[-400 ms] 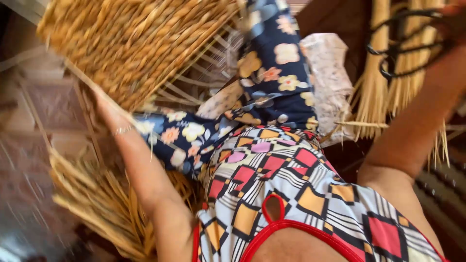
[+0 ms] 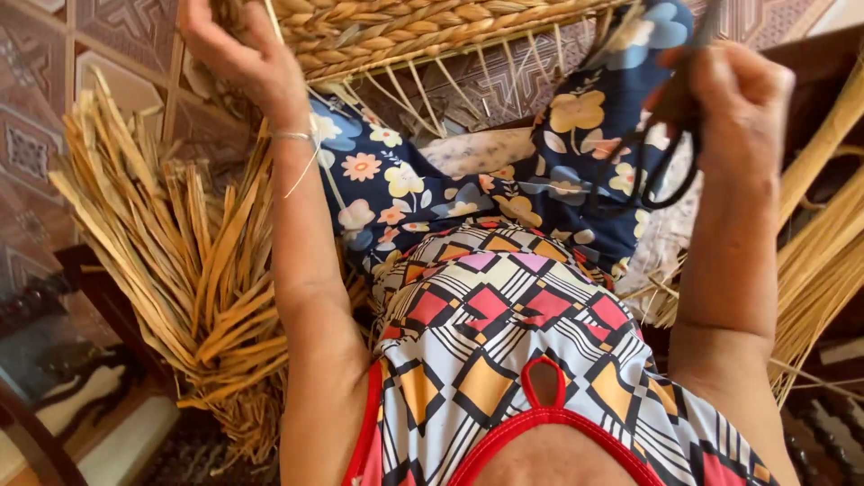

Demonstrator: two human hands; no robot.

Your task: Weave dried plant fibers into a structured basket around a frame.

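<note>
Gripping the lower edge of a woven straw mat (image 2: 405,31) at the top of the frame, the left hand (image 2: 238,54) has its fingers curled over the plaited border, wrist ringed by a thin silver bangle (image 2: 292,136). The right hand (image 2: 738,108), at the upper right, is closed around a pair of black-handled scissors (image 2: 657,171), whose loops hang down below the palm; the blades run up behind the fingers and cannot be made out clearly.

Loose, unwoven strands (image 2: 432,94) stick out from the mat's bottom edge, fanning down towards the person's lap, which is covered by a dark blue floral cloth (image 2: 396,189) and, nearer the camera, a patterned dress with red trim (image 2: 504,333). A thick bundle of dried straw strips (image 2: 180,270) lies at the left of the frame on the tiled floor (image 2: 108,81), and more long stalks (image 2: 828,234) lean in at the right edge.

Judging by the scissors held close to the fringe, trimming stray ends looks like the step in hand. To do it well, the left hand should probably keep the border taut and steady so the strands stand clear, and the cut should fall just outside the plait, never into it. Turning the mat a little at a time would likely keep the edge even.
</note>
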